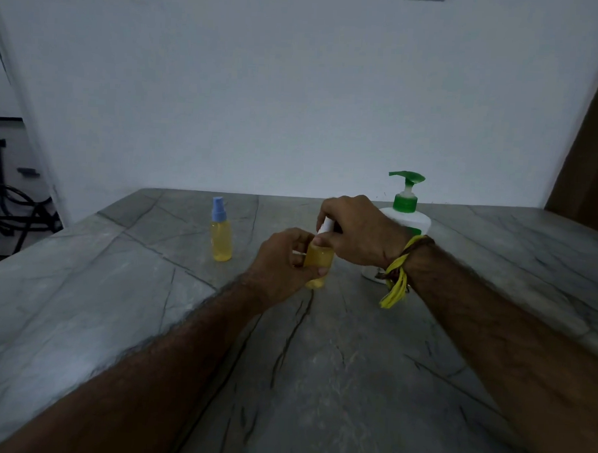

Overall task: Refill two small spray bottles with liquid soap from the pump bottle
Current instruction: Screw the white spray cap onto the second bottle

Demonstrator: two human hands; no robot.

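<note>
A small spray bottle (pixel 319 264) with yellow liquid stands on the grey stone counter (pixel 318 381) at centre. My left hand (pixel 285 263) grips its body from the left. My right hand (pixel 355 228) pinches its white spray cap (pixel 326 225) on top of the neck. A second small spray bottle (pixel 222 235), with a blue cap and yellow liquid, stands upright to the left, apart from both hands. The white pump bottle (pixel 406 210) with a green pump stands behind my right wrist, partly hidden.
A white wall runs along the counter's far edge. A brown wooden panel (pixel 592 143) rises at the far right. Dark cables and fittings (pixel 10 207) show beyond the counter's left edge. Yellow threads (pixel 396 282) hang from my right wrist.
</note>
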